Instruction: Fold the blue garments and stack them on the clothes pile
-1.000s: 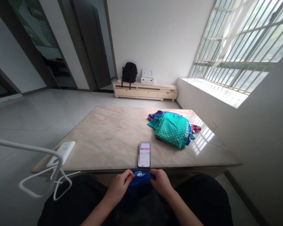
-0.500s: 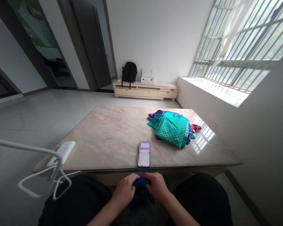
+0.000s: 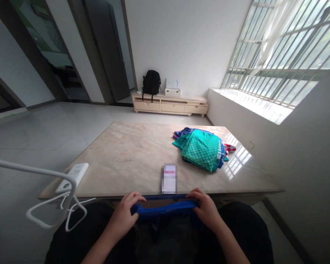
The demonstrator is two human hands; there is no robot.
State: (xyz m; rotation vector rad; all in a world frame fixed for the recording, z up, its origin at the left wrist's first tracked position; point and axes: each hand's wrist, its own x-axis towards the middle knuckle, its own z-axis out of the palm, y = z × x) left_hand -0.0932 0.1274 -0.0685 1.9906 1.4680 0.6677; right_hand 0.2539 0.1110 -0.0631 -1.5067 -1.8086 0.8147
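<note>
Far left: a thick white cable [image 3: 35,168] loops in front of a white power strip [image 3: 75,176], which lies at the left end of the marble-topped table [image 3: 107,157].

Next, the left hand [image 3: 125,211]: fingers above, thumb below, pinching the left end of the blue cloth [image 3: 166,209].

Centre: the cloth spans the two hands as a bunched band, over the lap and just short of the table's near edge. Its lower part is lost in shadow; extent and shape cannot be told. Judged light, soft and limp: it should take no harm from a firm pinch, but would likely sag if either end were let go. The fabric looks smooth, so it may slide between the fingertips. Best hold: both ends of the upper edge, gathered between thumb and fingers, with light outward tension.

Beyond the cloth, a phone [image 3: 169,179] lies near the table edge, its screen blurred.

Right of the phone, farther back, a garment pile [image 3: 200,148], green on top.

Nearer, the right hand [image 3: 206,209] pinches the cloth's right end, thumb against fingers.
</note>
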